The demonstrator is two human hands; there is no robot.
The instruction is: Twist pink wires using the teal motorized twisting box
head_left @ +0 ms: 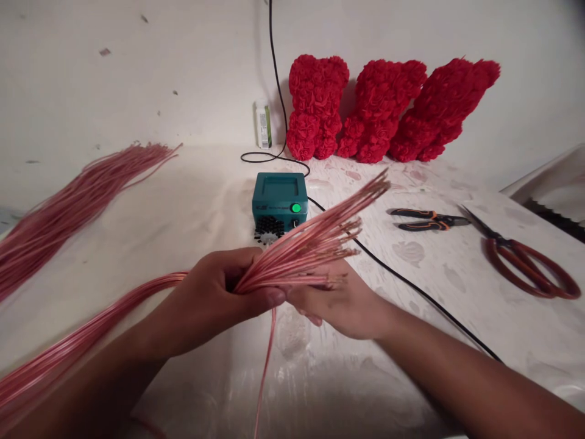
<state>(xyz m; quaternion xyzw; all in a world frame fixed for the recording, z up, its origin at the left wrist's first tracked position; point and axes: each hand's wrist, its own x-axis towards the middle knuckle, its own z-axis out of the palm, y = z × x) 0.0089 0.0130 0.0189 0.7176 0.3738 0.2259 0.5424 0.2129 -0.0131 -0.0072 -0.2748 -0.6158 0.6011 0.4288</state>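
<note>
As the left hand clenches a bundle of glossy pink strands, the right hand grasps it from below.

The camera rides on my head, facing forward and tilted down, so I look over my own forearms at a white-covered table. My left hand and right hand sit very near the lens at lower centre, with a bundle of pink strands up close. The table recedes upward to a white wall across the top of the frame, where red rose-covered bears stand farthest away.
</note>
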